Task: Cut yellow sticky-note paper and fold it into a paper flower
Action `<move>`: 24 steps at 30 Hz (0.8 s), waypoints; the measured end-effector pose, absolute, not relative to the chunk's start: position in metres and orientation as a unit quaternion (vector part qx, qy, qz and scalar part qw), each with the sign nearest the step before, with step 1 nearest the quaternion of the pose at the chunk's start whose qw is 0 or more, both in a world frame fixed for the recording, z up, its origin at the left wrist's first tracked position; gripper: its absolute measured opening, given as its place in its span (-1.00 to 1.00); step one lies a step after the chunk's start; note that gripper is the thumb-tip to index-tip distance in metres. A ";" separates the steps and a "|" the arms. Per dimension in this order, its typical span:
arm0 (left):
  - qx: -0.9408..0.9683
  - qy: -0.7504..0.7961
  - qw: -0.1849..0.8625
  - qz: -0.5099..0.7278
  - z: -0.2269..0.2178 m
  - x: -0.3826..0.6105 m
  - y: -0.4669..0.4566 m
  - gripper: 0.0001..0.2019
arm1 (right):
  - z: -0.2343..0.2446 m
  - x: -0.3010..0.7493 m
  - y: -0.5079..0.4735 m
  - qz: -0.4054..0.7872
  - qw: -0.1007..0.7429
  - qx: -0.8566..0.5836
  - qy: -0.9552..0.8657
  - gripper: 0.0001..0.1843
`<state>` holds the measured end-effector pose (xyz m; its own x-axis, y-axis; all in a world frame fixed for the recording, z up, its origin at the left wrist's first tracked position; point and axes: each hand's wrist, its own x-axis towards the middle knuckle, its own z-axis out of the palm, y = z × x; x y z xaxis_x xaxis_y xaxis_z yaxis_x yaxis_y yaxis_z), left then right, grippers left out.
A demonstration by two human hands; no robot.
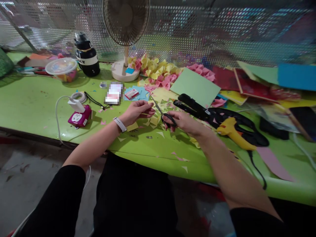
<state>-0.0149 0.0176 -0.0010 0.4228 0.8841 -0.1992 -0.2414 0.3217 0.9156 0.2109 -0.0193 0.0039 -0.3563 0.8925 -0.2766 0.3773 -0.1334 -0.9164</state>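
right hand [181, 121]: gripping scissors [159, 109] | left hand [140, 110]: half-curled (just beside them)

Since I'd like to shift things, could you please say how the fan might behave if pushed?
The fan could tip if pushed high, its wide head sitting on a slim stem. Pushed low, it might slide, given its broad round base.

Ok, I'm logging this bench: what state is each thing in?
Scissors: held in right hand
Left hand: partly curled, contents unclear
Black tool: open
Glue gun: lying down
Phone: lit
Charger: plugged into magenta adapter
Tub: lidded
Bottle: upright
Fan: upright, spinning unclear
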 end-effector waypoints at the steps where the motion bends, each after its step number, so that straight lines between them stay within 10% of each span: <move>1: 0.435 0.370 0.722 0.390 -0.001 -0.015 0.017 -0.81 | 0.005 0.210 -0.020 0.544 0.236 -0.521 -0.614 -0.47; 24: 0.408 0.365 0.734 0.402 -0.001 -0.013 0.017 -0.86 | 0.000 0.210 -0.016 0.508 0.274 -0.523 -0.628 -0.44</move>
